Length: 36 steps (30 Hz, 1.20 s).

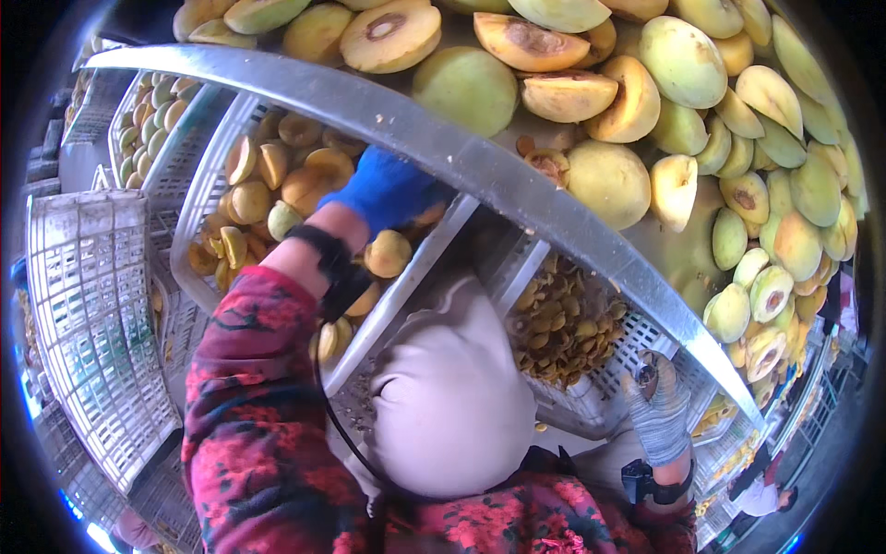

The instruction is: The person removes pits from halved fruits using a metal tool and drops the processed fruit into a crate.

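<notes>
My left hand [387, 188], in a blue glove, reaches down over a white plastic crate [196, 201] of halved yellow-orange stone fruit [250, 201]. Its fingers are partly hidden under the table's metal rim, so their grip does not show. At the right, my right hand [657, 408] wears a grey knit glove and is closed around a small dark metal tool [648, 377], only partly visible. It is beside a second crate [640, 329] holding small brownish-yellow fruit scraps [564, 325].
A metal table with a raised rim [457, 149] curves across in front, bearing many green-yellow stone fruit [609, 183], whole-looking and halved. White crates [93, 311] stand at the left, one with more fruit [152, 121]. A person [758, 495] is at the far right.
</notes>
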### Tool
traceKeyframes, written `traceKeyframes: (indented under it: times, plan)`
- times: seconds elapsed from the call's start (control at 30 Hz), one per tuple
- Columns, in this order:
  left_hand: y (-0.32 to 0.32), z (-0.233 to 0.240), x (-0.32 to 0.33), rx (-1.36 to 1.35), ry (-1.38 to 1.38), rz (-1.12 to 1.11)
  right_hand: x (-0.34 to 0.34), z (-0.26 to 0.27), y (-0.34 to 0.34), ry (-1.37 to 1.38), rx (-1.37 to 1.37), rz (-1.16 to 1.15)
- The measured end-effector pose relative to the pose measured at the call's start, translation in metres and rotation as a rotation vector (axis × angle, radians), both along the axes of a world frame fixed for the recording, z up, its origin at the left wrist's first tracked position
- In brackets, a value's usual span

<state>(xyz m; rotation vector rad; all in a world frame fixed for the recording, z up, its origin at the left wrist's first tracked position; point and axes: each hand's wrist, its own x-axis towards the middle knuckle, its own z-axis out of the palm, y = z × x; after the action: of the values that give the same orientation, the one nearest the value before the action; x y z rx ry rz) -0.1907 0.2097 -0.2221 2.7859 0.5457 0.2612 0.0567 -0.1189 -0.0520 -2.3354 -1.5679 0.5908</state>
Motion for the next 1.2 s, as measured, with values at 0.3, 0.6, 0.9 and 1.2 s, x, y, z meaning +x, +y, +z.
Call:
traceKeyframes:
  times: [0.3,0.6,0.9,1.2]
  plan:
    - [-0.100,0.018,-0.090,-0.278,0.118,0.065,-0.021,0.018,0.005,0.050,0.000,0.043]
    - [-0.135,0.063,-0.166,-0.513,0.008,0.232,-0.035,0.029,-0.011,-0.029,0.087,0.053]
    - [-0.011,0.044,-0.213,0.117,0.267,0.695,-0.063,0.054,0.009,-0.027,0.094,0.127]
    - [-0.030,0.036,-0.266,0.245,0.484,0.621,-0.064,0.048,-0.008,-0.038,0.171,0.042]
